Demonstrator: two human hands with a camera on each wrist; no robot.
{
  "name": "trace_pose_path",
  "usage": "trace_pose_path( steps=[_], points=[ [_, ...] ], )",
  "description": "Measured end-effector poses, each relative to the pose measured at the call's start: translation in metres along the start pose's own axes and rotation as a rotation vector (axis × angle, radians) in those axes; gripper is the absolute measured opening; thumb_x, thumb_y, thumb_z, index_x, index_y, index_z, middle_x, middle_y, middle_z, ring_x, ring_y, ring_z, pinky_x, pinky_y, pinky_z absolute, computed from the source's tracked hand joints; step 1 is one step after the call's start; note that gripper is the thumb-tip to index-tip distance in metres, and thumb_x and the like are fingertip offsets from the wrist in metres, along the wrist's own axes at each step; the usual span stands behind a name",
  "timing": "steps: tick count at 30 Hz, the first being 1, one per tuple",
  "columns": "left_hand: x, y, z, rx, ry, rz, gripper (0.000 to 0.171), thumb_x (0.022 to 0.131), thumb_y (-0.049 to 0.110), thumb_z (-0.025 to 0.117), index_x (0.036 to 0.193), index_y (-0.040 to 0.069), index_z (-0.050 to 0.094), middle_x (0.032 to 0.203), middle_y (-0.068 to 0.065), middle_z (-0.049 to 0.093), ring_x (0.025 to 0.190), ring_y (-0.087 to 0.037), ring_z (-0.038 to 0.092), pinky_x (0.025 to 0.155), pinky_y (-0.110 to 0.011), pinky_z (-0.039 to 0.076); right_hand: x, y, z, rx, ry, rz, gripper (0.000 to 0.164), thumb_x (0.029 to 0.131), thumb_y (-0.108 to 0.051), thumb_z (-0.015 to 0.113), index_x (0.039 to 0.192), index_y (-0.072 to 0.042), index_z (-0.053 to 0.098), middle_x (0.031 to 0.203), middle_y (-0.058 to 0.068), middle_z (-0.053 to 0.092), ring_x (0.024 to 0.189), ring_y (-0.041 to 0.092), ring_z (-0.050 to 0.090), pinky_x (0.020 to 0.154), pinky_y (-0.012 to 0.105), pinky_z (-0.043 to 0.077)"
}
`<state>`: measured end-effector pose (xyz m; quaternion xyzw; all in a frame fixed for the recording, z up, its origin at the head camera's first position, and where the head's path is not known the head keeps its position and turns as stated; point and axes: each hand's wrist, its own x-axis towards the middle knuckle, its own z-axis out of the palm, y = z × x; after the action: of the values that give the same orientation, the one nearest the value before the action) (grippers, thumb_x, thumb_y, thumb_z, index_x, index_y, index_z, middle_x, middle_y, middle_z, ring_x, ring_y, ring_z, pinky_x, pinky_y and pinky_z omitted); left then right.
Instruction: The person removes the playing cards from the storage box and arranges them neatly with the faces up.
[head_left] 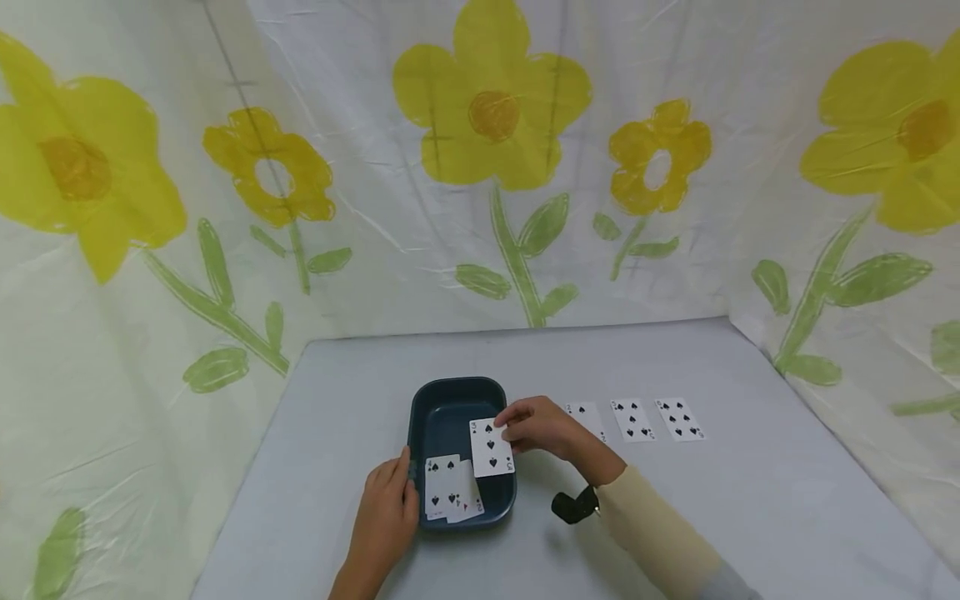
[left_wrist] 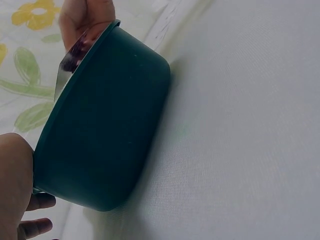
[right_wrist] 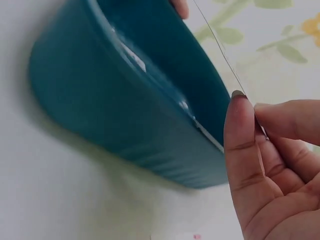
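Observation:
A dark teal plastic tub (head_left: 459,385) stands on the table. My left hand (head_left: 386,500) grips its left rim, with fingers below the rim in the left wrist view. Over the tub's right side, my right hand (head_left: 542,429) pinches a playing card (head_left: 491,458) by its upper right edge, between thumb and fingers. Three spades run down its face. From the right wrist, this card is seen edge-on as a thin line. Inside the tub, at its near end, lie overlapping spade cards (head_left: 441,483); the lower one is partly covered.
Right of the tub, a row of face-up spade cards lies on the table (head_left: 750,500): one partly behind my right hand (head_left: 585,412), a middle one (head_left: 632,419) and a right one (head_left: 680,418). A white curtain (head_left: 360,275) with painted yellow flowers encloses the table's back and sides.

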<state>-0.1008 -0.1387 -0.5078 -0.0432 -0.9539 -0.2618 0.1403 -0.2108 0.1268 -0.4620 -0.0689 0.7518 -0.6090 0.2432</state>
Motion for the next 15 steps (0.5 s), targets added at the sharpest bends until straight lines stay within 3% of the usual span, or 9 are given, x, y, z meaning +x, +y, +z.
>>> trace_pose_path(
  steps=[15],
  points=[
    [0.000,0.000,0.001,-0.012,0.006,0.006,0.049,0.097,0.006,0.055,0.144,-0.008,0.048,0.130,-0.021,0.060,0.124,-0.037,0.050,0.102,-0.053,0.045,-0.040,0.021,-0.035,0.038,0.037,-0.029,0.021,0.088,-0.002,0.069,0.109,0.002,0.070,0.104,0.014,0.066,0.084,0.026,0.065,0.073,0.035,0.059]
  ],
)
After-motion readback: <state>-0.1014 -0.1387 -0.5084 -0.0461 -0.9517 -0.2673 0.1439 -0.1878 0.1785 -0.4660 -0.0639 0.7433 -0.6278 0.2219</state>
